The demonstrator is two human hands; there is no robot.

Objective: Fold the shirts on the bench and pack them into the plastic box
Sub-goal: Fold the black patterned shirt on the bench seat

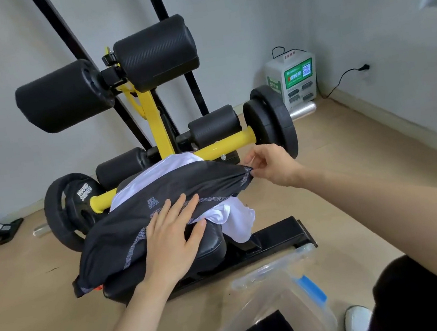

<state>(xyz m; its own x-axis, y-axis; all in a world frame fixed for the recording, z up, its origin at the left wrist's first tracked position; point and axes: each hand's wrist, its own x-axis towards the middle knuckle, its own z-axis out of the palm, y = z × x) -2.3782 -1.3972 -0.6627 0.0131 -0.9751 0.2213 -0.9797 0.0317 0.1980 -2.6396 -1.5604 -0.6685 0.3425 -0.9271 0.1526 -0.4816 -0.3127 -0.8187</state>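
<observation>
Dark grey shirt with dotted seams (165,189): draped on black padded bench (208,247), over white shirt (235,218).
Left hand (171,238): flat, fingers spread, pinning cloth — a good anchor.
Right hand (270,166): pinches the far corner; pull taut, fold evenly.
Clear plastic box (274,299): on floor, right.

The black padded bench (210,245) carries a white shirt (237,218) under a dark shirt (172,182).

Showing white lettering, seemingly "HAMMER STRENGTH", on black weight plate (83,194); displaying QR code and illegible green label on charging station (293,80).
</observation>
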